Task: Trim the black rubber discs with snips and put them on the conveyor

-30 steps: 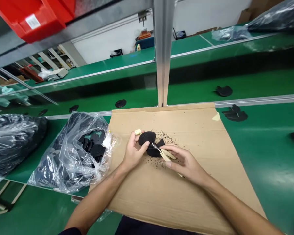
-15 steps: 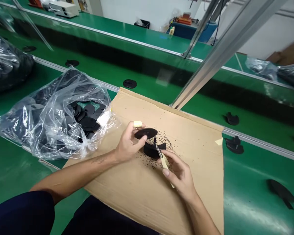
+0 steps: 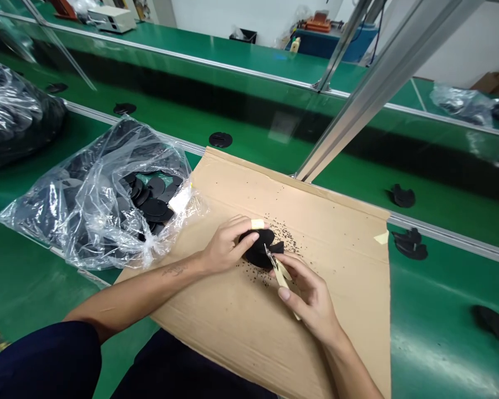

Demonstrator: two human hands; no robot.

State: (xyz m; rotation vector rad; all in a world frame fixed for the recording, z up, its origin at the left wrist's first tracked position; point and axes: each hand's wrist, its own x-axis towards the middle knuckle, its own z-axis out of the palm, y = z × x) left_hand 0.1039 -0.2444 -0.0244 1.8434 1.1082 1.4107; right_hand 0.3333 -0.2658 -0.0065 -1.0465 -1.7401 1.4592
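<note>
Over a cardboard sheet (image 3: pixel 249 327), my left hand (image 3: pixel 229 244) grips a black disc (image 3: pixel 261 239) between thumb and fingers, with yellow tape round one finger. My right hand (image 3: pixel 310 293) is wrapped round small cutters with pale handles (image 3: pixel 283 278). Their metal tips lie against or just in front of the disc's right side. A curved black part (image 3: pixel 260 259) sits below the disc, partly hidden by it and by my hands. Tiny black bits (image 3: pixel 290 239) are scattered on the cardboard around them.
A clear plastic bag (image 3: pixel 95 205) of black discs lies at the left, with a larger bag (image 3: pixel 16 116) behind it. Black parts (image 3: pixel 410 244) rest on the green surface at right. A metal post (image 3: pixel 349 124) slants up behind the cardboard.
The disc has tilted so that its flat face shows, and my left hand has turned with it and shifted slightly right. The view has moved a little.
</note>
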